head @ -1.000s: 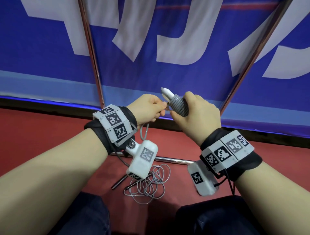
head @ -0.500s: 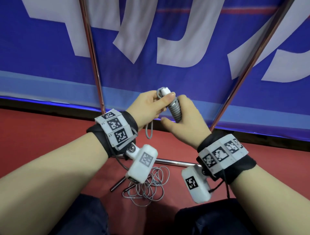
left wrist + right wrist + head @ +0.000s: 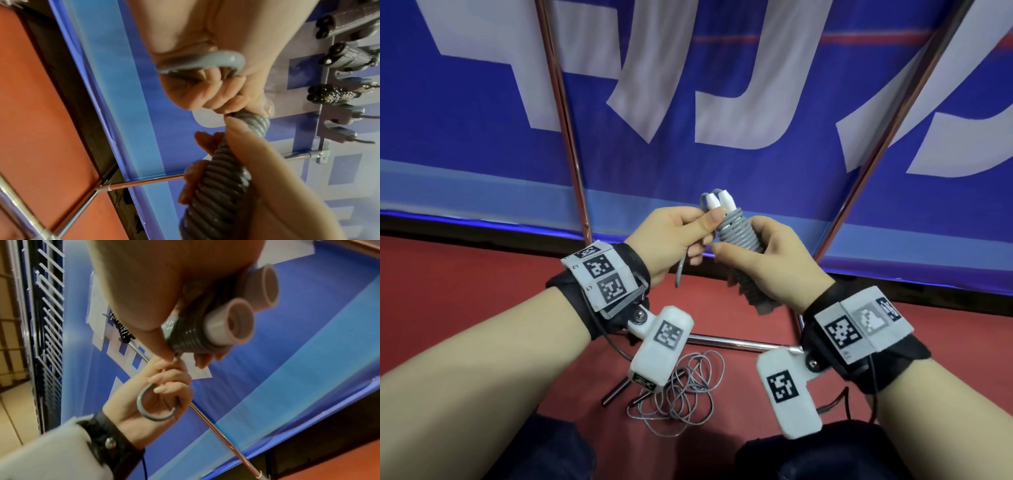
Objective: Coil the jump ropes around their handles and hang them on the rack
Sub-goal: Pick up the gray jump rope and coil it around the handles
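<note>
Now shifted lower: left hand (image 3: 671, 236) pinching rope loop (image 3: 156, 404); right hand (image 3: 774, 263) wrapped round two coiled handles (image 3: 738, 233); second rope (image 3: 681, 394) on floor.

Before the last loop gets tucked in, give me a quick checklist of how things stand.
1. Right hand grips the coiled handles: ok.
2. Coils sit tight and even along the handles: ok.
3. Left hand holds the remaining rope loop: ok.
4. Loop end secured under the coils: not ok, it is loose.
5. Free hook on the rack: cannot tell.
6. Second rope on the floor coiled: not ok, it lies tangled.
</note>
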### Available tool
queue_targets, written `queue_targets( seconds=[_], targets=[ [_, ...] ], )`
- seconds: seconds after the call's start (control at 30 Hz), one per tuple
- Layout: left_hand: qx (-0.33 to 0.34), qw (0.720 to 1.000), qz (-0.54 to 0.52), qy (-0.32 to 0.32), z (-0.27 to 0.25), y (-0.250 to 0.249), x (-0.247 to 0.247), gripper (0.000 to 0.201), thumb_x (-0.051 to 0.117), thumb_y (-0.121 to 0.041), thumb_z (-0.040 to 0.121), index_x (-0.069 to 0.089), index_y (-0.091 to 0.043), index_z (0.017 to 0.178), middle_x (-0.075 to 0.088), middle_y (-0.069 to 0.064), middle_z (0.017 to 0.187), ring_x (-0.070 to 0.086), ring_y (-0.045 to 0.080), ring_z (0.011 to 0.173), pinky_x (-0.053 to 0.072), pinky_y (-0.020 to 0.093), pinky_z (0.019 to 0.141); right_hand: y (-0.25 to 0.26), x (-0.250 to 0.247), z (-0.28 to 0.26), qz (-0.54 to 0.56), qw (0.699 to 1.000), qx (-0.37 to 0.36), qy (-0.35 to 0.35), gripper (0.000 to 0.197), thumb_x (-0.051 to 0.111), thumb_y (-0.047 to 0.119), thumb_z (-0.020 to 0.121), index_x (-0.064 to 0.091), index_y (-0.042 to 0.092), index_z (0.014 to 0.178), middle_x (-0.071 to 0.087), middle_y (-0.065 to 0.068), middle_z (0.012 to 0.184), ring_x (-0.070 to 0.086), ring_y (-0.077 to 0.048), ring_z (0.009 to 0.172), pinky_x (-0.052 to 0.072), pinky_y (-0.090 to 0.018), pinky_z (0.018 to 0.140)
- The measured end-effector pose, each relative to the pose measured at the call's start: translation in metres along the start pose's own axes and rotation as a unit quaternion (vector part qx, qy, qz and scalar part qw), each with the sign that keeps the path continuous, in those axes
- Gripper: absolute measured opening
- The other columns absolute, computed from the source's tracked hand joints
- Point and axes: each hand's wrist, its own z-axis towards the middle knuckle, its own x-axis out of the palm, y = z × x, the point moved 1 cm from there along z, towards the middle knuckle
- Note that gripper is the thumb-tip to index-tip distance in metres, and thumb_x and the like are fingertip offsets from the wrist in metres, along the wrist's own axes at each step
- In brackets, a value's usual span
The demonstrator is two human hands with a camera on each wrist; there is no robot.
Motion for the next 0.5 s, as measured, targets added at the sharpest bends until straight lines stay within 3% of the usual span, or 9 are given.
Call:
queue_targets(
  seconds=[0.1, 0.17, 0.23, 0.3, 0.37, 0.43, 0.5],
  targets=[
    [-0.032, 0.999, -0.008, -0.013, 0.0005, -0.0009, -0.001, 0.038, 0.064, -0.039, 0.079, 0.048, -0.011, 0.059, 0.043, -0.005, 0.052, 0.032, 0.006, 0.041, 0.032, 0.019, 0.041, -0.0007, 0.0028, 0.0003, -0.094, 0.993, -0.036, -0.058, 0.027, 0.071, 0.026, 0.083, 0.049, 0.01, 0.083, 0.057, -0.01, 0.063, 0.047, -0.017, 0.034, 0.037, -0.023, 0.034],
    [-0.051, 0.999, -0.002, -0.018, 0.001, -0.0019, -0.0022, 0.038, 0.063, -0.034, 0.086, 0.049, -0.013, 0.057, 0.041, -0.005, 0.051, 0.032, 0.007, 0.042, 0.033, 0.02, 0.042, -0.0024, 0.002, 0.0015, -0.198, 0.973, -0.077, -0.095, 0.029, 0.07, 0.031, 0.081, 0.049, 0.01, 0.083, 0.054, -0.003, 0.064, 0.047, -0.019, 0.046, 0.038, -0.027, 0.044],
    [-0.07, 0.997, 0.003, -0.017, 0.0012, -0.0034, -0.003, 0.038, 0.063, -0.033, 0.088, 0.049, -0.015, 0.057, 0.037, -0.005, 0.05, 0.031, 0.009, 0.043, 0.034, 0.021, 0.044, -0.003, 0.0004, 0.0016, -0.281, 0.946, -0.12, -0.109, 0.029, 0.067, 0.032, 0.082, 0.048, 0.014, 0.095, 0.053, 0.003, 0.066, 0.05, -0.024, 0.059, 0.04, -0.032, 0.055],
    [-0.08, 0.997, 0.012, -0.013, 0.0008, -0.0044, -0.0033, 0.04, 0.062, -0.033, 0.089, 0.045, -0.017, 0.056, 0.032, -0.006, 0.049, 0.028, 0.01, 0.043, 0.034, 0.022, 0.047, -0.0043, 0.0006, 0.0001, -0.332, 0.927, -0.147, -0.095, 0.045, 0.062, 0.031, 0.084, 0.041, 0.023, 0.123, 0.059, 0.003, 0.073, 0.057, -0.029, 0.069, 0.044, -0.035, 0.062],
    [-0.078, 0.996, 0.032, -0.014, 0.0002, -0.0049, -0.0029, 0.043, 0.061, -0.034, 0.09, 0.043, -0.018, 0.055, 0.03, -0.007, 0.049, 0.027, 0.01, 0.044, 0.035, 0.024, 0.05, -0.0061, 0.0034, -0.0009, -0.391, 0.901, -0.168, -0.084, 0.059, 0.056, 0.029, 0.086, 0.033, 0.033, 0.14, 0.065, 0.003, 0.093, 0.06, -0.03, 0.086, 0.043, -0.035, 0.069],
    [-0.085, 0.995, 0.041, -0.021, -0.0006, -0.0046, -0.0015, 0.043, 0.06, -0.036, 0.09, 0.044, -0.017, 0.055, 0.032, -0.006, 0.05, 0.028, 0.011, 0.046, 0.036, 0.025, 0.052, -0.0072, 0.0072, 0.0002, -0.435, 0.877, -0.184, -0.088, 0.059, 0.052, 0.028, 0.087, 0.032, 0.037, 0.142, 0.063, 0.004, 0.107, 0.059, -0.03, 0.095, 0.04, -0.035, 0.07],
    [-0.096, 0.994, 0.026, -0.039, -0.0014, -0.0033, 0.0007, 0.04, 0.06, -0.036, 0.091, 0.048, -0.014, 0.06, 0.036, -0.004, 0.052, 0.031, 0.011, 0.047, 0.036, 0.026, 0.053, -0.0081, 0.009, 0.0018, -0.443, 0.872, -0.188, -0.091, 0.05, 0.05, 0.027, 0.088, 0.036, 0.034, 0.136, 0.062, 0.003, 0.105, 0.059, -0.032, 0.091, 0.039, -0.034, 0.067]
  ],
)
